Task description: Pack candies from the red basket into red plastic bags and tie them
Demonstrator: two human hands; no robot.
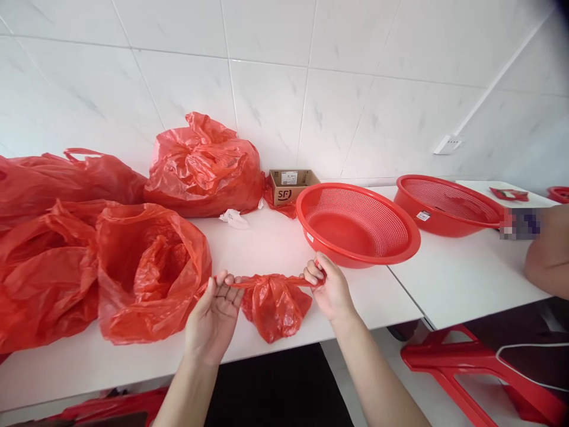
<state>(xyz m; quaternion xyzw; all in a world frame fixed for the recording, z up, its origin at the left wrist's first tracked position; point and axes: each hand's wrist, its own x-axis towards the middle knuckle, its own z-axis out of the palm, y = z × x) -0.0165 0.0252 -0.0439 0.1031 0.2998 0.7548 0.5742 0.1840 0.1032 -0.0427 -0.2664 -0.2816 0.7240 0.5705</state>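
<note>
Both my hands hold a small red plastic bag (276, 308) by its two handles, stretched out to either side over the white table's front edge. My left hand (216, 314), palm up, has its fingertips closed on the left handle. My right hand (326, 284) is curled round the right handle. The bag's neck is bunched in the middle, and its filled lower part hangs below; I cannot make out the contents. Left of my left hand stands a large open red bag (111, 284) with a smaller red bag (162, 267) inside. Beyond my right hand sits a red colander (351, 234).
More full red bags (202, 172) line the wall at the left. A cardboard box (291, 188) stands behind the colander. Another red colander (411, 201) is farther right, near another person's arm (551, 252). A red stool (462, 356) is at the lower right.
</note>
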